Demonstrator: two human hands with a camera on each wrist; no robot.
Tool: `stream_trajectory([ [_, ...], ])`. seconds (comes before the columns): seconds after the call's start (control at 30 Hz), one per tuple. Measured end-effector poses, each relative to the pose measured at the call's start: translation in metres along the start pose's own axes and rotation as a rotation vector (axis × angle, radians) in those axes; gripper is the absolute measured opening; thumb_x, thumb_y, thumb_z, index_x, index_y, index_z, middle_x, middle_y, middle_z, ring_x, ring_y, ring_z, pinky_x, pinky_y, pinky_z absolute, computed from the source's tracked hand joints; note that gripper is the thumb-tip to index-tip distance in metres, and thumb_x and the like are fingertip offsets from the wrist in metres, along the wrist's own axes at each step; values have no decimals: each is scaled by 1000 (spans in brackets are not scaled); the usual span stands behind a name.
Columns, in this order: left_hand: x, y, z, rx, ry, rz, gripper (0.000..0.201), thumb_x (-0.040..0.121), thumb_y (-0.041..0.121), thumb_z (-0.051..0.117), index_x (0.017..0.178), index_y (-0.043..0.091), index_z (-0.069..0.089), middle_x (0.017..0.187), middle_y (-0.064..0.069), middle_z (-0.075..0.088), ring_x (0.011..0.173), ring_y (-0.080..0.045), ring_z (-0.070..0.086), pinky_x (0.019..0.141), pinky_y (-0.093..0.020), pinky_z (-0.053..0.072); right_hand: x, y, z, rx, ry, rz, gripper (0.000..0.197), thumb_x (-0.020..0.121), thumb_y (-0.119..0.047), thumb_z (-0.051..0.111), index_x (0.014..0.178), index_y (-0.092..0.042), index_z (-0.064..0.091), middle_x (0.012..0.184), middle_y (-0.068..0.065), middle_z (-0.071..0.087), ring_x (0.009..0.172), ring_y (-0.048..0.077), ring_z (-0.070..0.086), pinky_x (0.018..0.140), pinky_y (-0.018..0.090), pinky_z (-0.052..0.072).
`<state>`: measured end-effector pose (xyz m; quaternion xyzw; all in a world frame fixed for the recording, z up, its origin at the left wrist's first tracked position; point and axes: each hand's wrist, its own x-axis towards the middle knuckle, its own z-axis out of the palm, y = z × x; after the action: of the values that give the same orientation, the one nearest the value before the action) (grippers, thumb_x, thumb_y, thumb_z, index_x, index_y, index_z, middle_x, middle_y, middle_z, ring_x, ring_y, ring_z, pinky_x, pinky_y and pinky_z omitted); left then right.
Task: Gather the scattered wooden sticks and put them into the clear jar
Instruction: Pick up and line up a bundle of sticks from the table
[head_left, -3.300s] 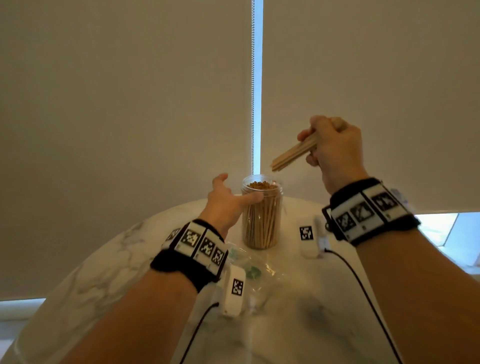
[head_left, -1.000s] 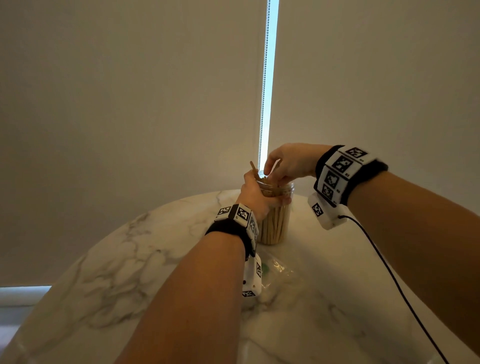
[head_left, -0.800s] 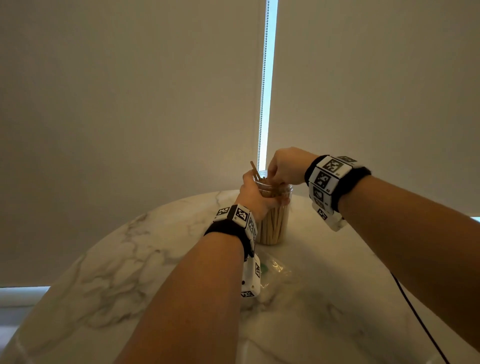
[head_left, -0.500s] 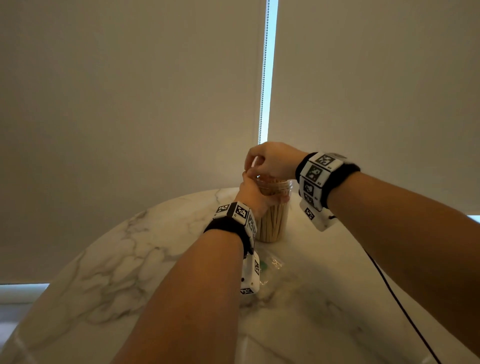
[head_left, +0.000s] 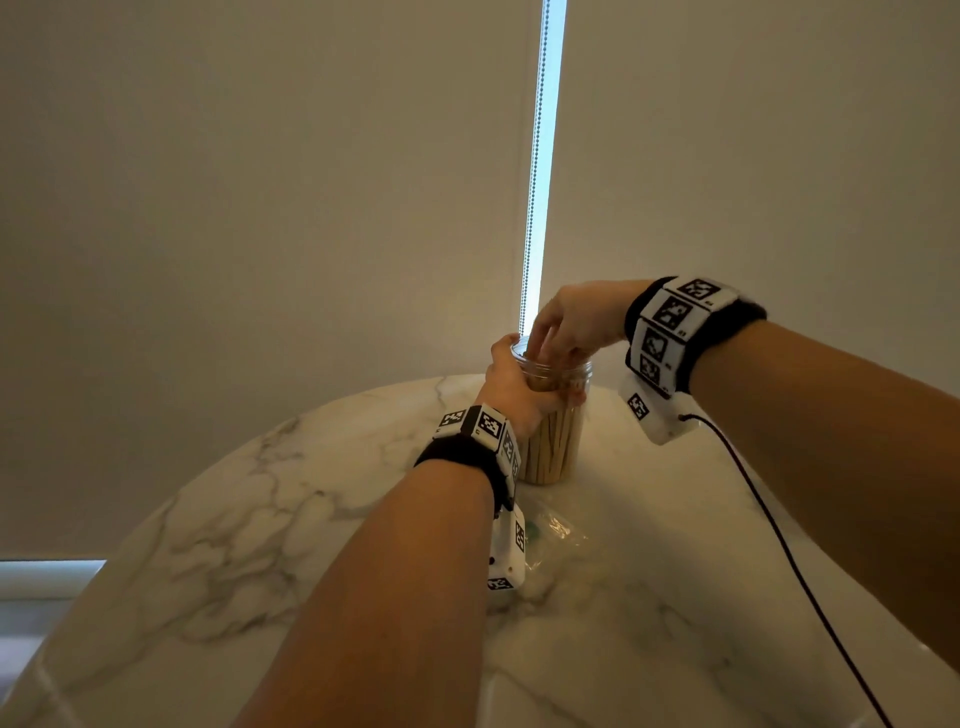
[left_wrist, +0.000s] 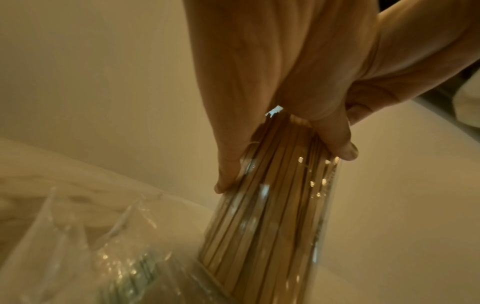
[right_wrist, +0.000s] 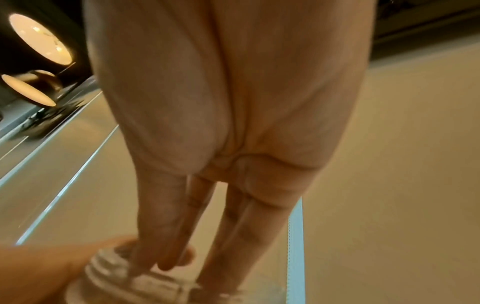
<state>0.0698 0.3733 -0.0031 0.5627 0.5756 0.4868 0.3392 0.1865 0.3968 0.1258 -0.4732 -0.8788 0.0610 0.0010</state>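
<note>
- The left hand wraps the upper part of the clear jar, thumb and fingers curled round it.
- The right hand hangs over the jar mouth, its straight fingers dipping inside onto the wooden sticks.
- Those sticks stand packed upright below both hands.
- A crumpled plastic bag lies just behind the left wrist on the marble table.

black wristbands, checkered tags, black cable

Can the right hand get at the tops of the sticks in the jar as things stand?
Probably yes. The clear jar has no lid, the left hand grips only its side, and the right hand already has straight fingers reaching into the mouth over the wooden sticks.
</note>
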Motion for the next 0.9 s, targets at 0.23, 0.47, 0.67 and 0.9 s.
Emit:
stream_trajectory([
  [0.23,-5,2,-1,3,4,-2,122,60,39,91,151,33,10,141,-6,52,127,-27,53,107,-45,45,11,-6,4,-173,89,15,18,90,-30,70,105,-20,73,104,-2,69,92,16,60,79,28,47],
  [0.47,-11,9,0,-13,10,-36,115,70,27,88,153,25,9,142,-4,51,126,-23,52,94,-28,44,8,4,14,-97,67,-6,13,93,-30,65,103,-28,73,104,-6,67,94,14,58,81,28,44],
  [0.67,-27,34,-5,119,-45,-160,135,74,34,85,154,13,-22,155,-11,38,141,-30,38,111,-41,34,-18,17,30,91,322,-77,19,98,-30,58,108,-20,71,105,-3,68,93,14,58,76,24,39],
  [0.9,-67,37,-39,784,-152,-119,39,101,20,52,139,12,56,141,-6,57,125,-22,55,105,-32,41,-128,32,48,249,577,-94,15,96,-30,61,94,-21,72,89,-9,68,83,12,62,74,27,42],
])
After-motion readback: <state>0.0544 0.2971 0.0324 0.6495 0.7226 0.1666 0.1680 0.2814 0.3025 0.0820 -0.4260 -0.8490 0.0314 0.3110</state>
